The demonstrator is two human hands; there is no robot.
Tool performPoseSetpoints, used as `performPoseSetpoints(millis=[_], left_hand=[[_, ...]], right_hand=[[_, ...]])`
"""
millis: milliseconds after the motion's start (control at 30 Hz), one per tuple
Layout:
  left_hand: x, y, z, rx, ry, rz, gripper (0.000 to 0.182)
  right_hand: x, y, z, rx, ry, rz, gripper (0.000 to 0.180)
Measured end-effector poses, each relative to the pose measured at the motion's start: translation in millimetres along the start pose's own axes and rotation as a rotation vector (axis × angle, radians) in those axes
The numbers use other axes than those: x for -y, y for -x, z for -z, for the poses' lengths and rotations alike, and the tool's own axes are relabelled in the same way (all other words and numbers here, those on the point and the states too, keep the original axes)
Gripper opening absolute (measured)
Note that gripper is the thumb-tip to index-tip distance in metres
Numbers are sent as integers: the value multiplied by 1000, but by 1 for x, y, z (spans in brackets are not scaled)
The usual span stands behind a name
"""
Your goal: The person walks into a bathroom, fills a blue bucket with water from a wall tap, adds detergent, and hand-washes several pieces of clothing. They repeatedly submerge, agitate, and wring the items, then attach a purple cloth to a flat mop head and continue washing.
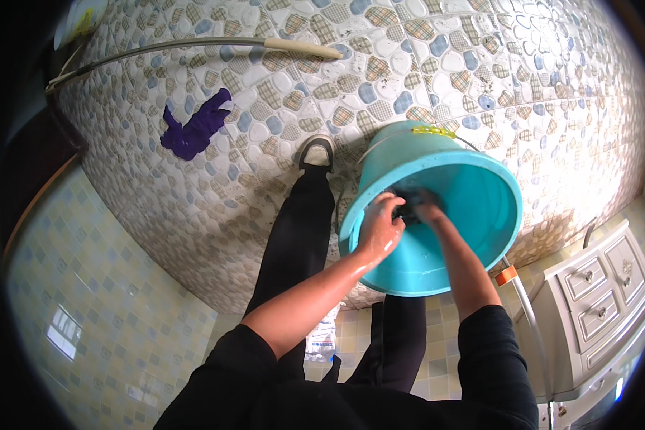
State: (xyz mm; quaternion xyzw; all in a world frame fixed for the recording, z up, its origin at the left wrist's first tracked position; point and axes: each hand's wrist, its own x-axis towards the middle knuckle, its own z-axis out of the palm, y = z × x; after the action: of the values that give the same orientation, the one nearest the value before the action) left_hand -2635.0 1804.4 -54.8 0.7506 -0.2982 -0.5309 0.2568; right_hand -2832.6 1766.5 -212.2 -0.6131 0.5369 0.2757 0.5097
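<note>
A turquoise plastic bucket [478, 231] stands tilted towards me on the patterned floor, its wire handle with a yellow grip [434, 131] resting against the far side. Both my hands reach inside its rim. My left hand [381, 220], wet and with curled fingers, grips a dark wet cloth [407, 205]. On the cloth's right side lies my right hand [429, 207], blurred, its fingers partly hidden by the cloth and shadow. I cannot tell how firmly the right hand holds it.
A purple cloth [196, 128] lies on the pebble-patterned tile floor [269, 107]. Beyond it stretches a pale-ended long handle [301, 47]. A white cabinet [591, 301] and a pole with an orange collar [506, 276] stand at right. A printed plastic bag [321, 338] is between my legs.
</note>
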Motion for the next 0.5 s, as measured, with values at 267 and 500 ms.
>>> performPoseSetpoints(millis=[267, 500], left_hand=[[-85, -9, 78, -89, 441, -326, 21], [49, -119, 203, -645, 270, -13, 25]], right_hand=[[27, -31, -35, -106, -49, 105, 34], [7, -12, 25, -219, 162, -171, 30]])
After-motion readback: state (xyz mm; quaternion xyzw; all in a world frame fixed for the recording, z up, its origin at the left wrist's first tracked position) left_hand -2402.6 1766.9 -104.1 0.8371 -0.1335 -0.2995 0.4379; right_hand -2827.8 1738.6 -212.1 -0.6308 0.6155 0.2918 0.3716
